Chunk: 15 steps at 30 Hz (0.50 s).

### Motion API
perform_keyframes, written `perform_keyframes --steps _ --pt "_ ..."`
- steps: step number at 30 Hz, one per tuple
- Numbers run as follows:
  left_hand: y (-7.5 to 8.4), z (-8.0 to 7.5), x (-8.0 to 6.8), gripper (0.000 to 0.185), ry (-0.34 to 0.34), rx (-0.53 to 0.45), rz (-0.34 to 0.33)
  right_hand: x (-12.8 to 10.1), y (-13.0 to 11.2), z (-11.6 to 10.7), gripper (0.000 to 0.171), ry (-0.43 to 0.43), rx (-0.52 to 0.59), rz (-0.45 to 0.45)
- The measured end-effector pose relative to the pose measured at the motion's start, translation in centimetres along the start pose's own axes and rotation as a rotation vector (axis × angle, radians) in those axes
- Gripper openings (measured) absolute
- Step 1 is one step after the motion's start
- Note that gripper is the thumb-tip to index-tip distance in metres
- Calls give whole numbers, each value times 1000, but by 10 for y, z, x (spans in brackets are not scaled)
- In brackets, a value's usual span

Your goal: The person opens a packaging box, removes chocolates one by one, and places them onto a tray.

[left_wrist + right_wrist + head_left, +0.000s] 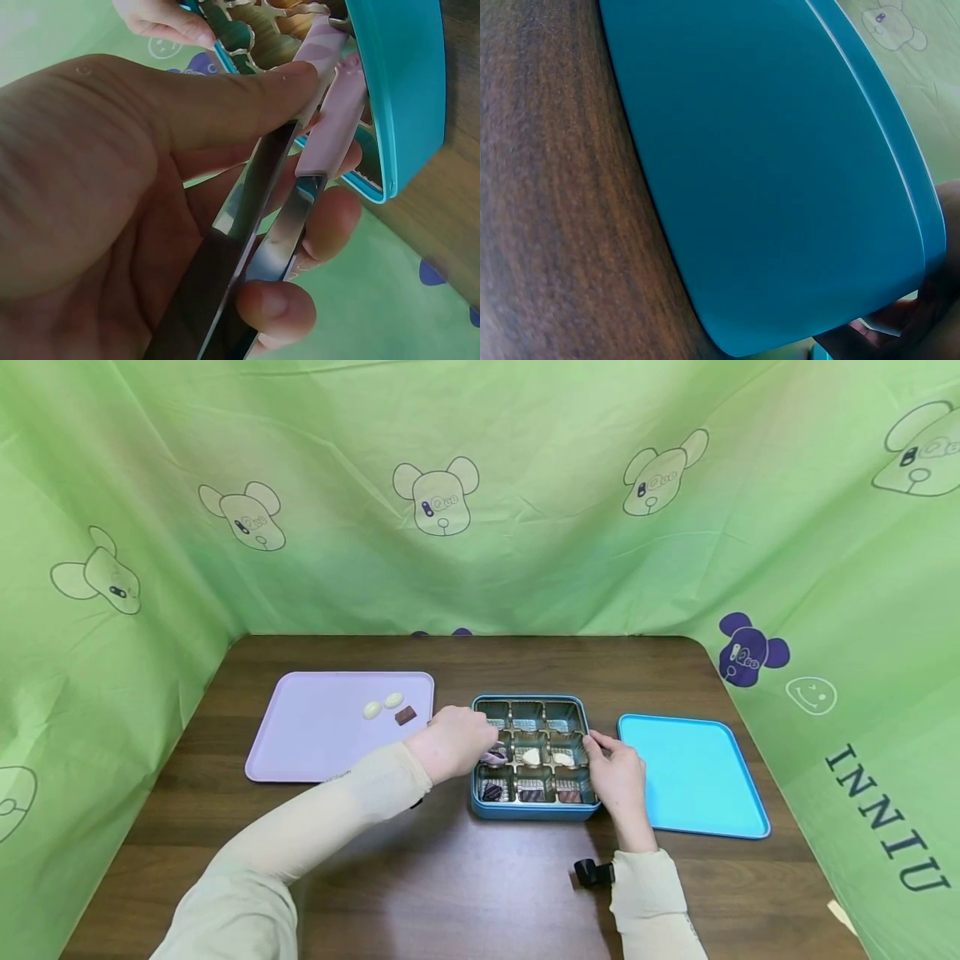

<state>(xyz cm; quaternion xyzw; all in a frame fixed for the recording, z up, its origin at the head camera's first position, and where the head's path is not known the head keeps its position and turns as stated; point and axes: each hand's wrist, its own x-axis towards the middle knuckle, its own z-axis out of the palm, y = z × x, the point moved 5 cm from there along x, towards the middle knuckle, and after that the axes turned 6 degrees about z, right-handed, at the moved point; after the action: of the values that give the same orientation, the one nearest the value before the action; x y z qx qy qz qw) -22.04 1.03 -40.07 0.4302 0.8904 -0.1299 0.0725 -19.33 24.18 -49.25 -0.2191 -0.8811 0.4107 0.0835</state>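
Tweezers [300,187], with steel arms and pale pink tips, are gripped between thumb and curled fingers of the left hand [450,742] at the centre of the head view, over the left middle cell of a blue tin [534,814] with nine gold-lined cells. White pieces are seen in the middle row, dark ones in the near row. The tin's right edge is pinched by the right hand [618,772]. A blue lid [693,777] lies at the right, a lilac tray [322,735] at the left, on the brown desk [450,877]. Only in the left wrist view are the tweezers plainly shown; the right wrist view is filled by blue metal and desk
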Motion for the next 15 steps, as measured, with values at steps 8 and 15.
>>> perform_keyframes --steps 8,15 --pt "4 3 7 10 -33 13 -4 -1 -1 1 39 -15 -1 13" --pt "7 5 12 12 -54 31 -14 0 1 1 39 -11 5 14"
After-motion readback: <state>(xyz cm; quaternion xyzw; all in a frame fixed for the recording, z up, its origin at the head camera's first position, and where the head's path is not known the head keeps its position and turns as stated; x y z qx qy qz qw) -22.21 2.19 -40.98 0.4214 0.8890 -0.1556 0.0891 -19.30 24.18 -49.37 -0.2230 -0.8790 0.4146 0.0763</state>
